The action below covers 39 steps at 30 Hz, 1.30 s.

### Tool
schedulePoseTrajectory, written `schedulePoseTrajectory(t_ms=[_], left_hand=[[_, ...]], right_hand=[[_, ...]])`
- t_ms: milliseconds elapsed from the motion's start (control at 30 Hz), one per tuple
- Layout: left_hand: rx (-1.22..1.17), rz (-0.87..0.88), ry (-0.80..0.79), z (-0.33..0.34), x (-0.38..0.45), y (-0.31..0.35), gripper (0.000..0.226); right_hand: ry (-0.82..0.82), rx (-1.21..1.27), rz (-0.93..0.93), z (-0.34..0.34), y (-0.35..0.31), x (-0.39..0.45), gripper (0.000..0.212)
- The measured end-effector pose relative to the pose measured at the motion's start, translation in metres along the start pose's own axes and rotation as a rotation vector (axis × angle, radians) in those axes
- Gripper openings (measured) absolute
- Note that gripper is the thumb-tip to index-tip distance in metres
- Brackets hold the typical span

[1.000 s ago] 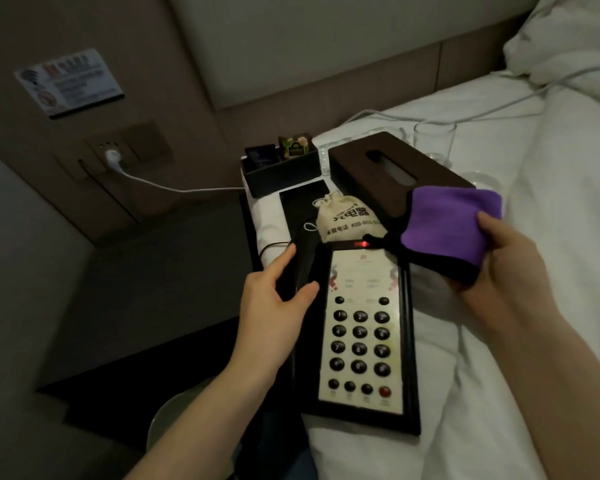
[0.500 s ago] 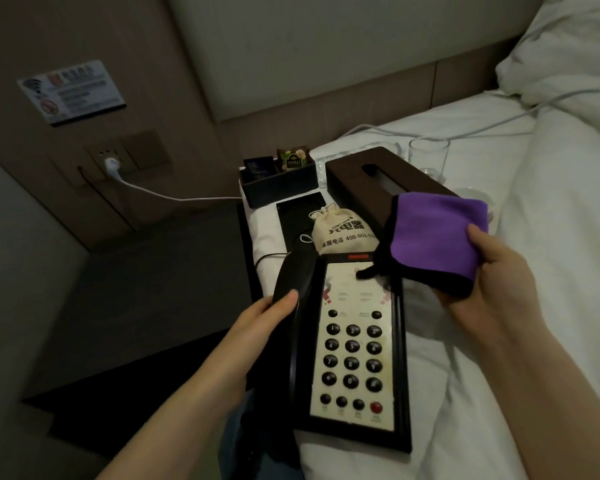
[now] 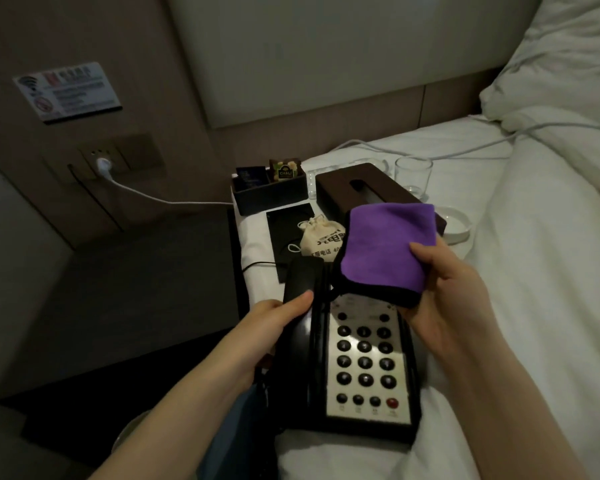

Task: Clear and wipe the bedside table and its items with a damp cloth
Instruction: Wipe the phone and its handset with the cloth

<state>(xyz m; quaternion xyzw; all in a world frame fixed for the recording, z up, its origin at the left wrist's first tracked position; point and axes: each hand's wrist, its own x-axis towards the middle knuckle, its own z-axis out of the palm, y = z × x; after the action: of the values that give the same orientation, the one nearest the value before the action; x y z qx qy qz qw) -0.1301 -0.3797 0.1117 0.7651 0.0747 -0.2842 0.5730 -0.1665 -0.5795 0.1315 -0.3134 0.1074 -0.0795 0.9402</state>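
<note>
Your left hand grips the glossy black handset; your right hand pinches the folded, fuzzy purple cloth.

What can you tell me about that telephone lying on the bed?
The telephone is a black, glossy-looking corded desk set lying flat on the white bed sheet. Its pale faceplate carries dark round keys and one red key at the lower right corner. The black handset sits in its cradle along the left side. The left hand holds the handset, thumb lying on top. The purple cloth, held in the right hand, covers the phone's top edge; contact is unclear.
</note>
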Motion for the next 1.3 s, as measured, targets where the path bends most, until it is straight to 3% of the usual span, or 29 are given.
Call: schedulePoseTrajectory(t_ms=[133, 200, 267, 333, 433, 500, 633, 767, 833, 967, 1067, 1167, 1300], left_hand=[[-0.037, 0.020, -0.015, 0.000, -0.005, -0.003, 0.056], [-0.044, 0.174, 0.157, -0.001, -0.006, -0.004, 0.050], [-0.076, 0.382, 0.325, -0.001, -0.012, 0.008, 0.028], [-0.185, 0.472, 0.215, -0.001, -0.022, 0.027, 0.024], [-0.310, 0.379, -0.134, 0.005, -0.031, 0.045, 0.033], [-0.411, 0.362, -0.216, 0.010, -0.030, 0.048, 0.029], [-0.509, 0.473, 0.000, 0.013, -0.023, 0.042, 0.022], [-0.574, 0.547, 0.206, -0.010, -0.019, 0.042, 0.021], [-0.599, 0.532, 0.272, -0.022, -0.016, 0.043, 0.022], [-0.649, 0.367, 0.160, -0.022, -0.004, 0.039, 0.020], [-0.483, 0.352, 0.210, -0.013, 0.007, 0.030, 0.021], [-0.296, 0.361, 0.286, -0.010, 0.016, 0.019, 0.024], [-0.310, 0.191, 0.171, -0.010, 0.019, 0.007, 0.014]], right_hand=[[-0.054, -0.030, 0.032, 0.005, -0.002, -0.006, 0.055], [-0.109, -0.045, 0.061, 0.007, 0.001, -0.009, 0.053], [-0.172, -0.074, 0.080, 0.009, 0.005, -0.011, 0.051], [-0.215, -0.107, 0.078, 0.010, 0.009, -0.010, 0.053], [-0.236, -0.107, 0.084, 0.010, 0.013, -0.008, 0.054], [-0.245, -0.112, 0.095, 0.008, 0.014, -0.007, 0.051], [-0.259, -0.288, 0.077, 0.003, 0.014, -0.002, 0.052], [-0.088, -0.440, -0.064, -0.010, 0.008, 0.007, 0.048], [0.025, -0.640, -0.131, -0.015, 0.009, 0.010, 0.048], [0.111, -0.732, -0.136, -0.021, 0.013, 0.011, 0.043], [0.195, -0.816, -0.173, -0.023, 0.009, 0.013, 0.046], [0.180, -1.041, -0.108, -0.025, 0.007, 0.017, 0.058], [0.101, -1.387, -0.033, -0.027, 0.014, 0.022, 0.068]])
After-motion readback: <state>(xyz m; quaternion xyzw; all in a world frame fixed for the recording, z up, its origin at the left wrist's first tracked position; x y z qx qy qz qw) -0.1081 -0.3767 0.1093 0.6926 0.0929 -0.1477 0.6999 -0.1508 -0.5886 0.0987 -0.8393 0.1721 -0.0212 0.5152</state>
